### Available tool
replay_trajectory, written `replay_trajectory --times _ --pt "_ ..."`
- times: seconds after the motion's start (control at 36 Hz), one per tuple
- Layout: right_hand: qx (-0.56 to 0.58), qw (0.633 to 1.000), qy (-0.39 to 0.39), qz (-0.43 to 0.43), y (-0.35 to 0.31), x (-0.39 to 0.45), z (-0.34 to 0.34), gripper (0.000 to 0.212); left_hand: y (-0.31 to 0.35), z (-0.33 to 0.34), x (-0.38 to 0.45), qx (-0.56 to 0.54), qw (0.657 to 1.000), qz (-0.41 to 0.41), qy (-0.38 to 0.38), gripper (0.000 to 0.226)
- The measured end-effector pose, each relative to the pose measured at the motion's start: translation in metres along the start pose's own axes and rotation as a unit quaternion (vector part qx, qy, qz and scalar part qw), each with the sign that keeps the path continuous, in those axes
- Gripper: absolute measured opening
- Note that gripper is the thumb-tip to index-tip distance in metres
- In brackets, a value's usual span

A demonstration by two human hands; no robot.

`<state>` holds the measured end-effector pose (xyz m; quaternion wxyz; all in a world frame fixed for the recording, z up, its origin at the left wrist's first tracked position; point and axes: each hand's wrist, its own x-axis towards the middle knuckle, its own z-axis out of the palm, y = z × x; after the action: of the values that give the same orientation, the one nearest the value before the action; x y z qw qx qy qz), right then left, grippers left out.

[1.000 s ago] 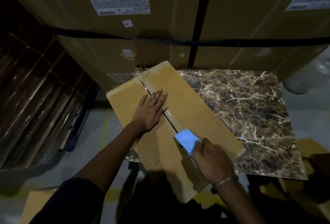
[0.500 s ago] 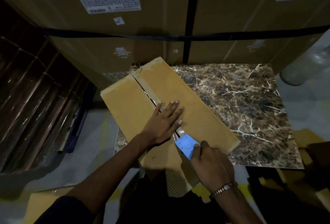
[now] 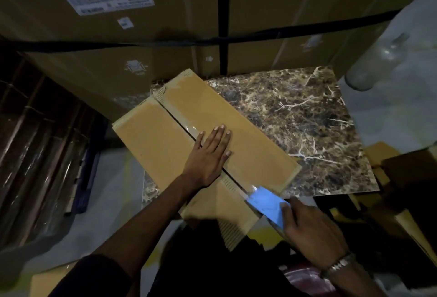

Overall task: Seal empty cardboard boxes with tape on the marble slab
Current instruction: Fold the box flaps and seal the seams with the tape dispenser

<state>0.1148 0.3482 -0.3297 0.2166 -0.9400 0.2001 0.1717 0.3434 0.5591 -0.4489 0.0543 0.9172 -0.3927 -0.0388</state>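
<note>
A flat tan cardboard box (image 3: 151,138) lies slantwise over the left part of the dark veined marble slab (image 3: 307,131), its near end hanging past the slab's front edge. Clear tape shines along the centre seam between its two flaps. My left hand (image 3: 210,157) lies flat across that seam, fingers straight, pressing the flaps down. My right hand (image 3: 309,230) grips a blue tape dispenser (image 3: 267,204) at the near end of the seam, just past the box's near right corner.
Big strapped cartons (image 3: 212,24) with white labels stand right behind the slab. Dark wooden slats (image 3: 35,143) fill the left. A clear bottle (image 3: 378,60) lies at the right. More cardboard (image 3: 390,161) sits by the slab's right front corner, and another piece (image 3: 47,277) lies low on the left.
My right hand has drawn the blue dispenser along the seam toward me, to the box's near end. My left hand shifted rightward across the seam, still pressing flat.
</note>
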Motion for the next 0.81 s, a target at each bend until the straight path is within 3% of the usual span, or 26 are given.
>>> replay_trajectory --times 0.11,0.25,0.36,0.44,0.53,0.67,0.81 --pt "0.067 0.996 -0.014 0.053 0.031 -0.023 -0.002 0.048 0.002 0.001 -0.001 -0.004 1.000 -0.003 0.010 0.061" --pt "0.079 0.996 0.018 0.042 0.023 -0.028 0.017 0.043 0.003 -0.002 -0.002 -0.015 1.000 -0.012 0.007 0.061" --pt "0.056 0.996 0.042 0.048 0.028 -0.030 0.026 0.079 0.025 -0.008 -0.002 -0.083 0.995 -0.046 -0.028 0.066" --pt "0.050 0.997 0.047 0.032 0.032 -0.030 0.028 0.104 0.063 -0.009 -0.007 -0.117 0.992 0.026 -0.037 0.068" --pt "0.008 0.998 0.056 0.010 0.023 -0.025 0.020 0.078 0.096 0.000 -0.009 -0.127 0.987 0.097 -0.031 0.065" --pt "-0.060 0.996 0.071 -0.006 0.010 -0.014 0.018 0.040 0.103 0.016 -0.008 -0.084 0.992 0.090 -0.005 0.065" --pt "-0.056 0.997 0.043 0.008 0.004 -0.017 0.016 0.036 0.104 0.021 -0.007 -0.062 0.994 0.091 0.003 0.066"
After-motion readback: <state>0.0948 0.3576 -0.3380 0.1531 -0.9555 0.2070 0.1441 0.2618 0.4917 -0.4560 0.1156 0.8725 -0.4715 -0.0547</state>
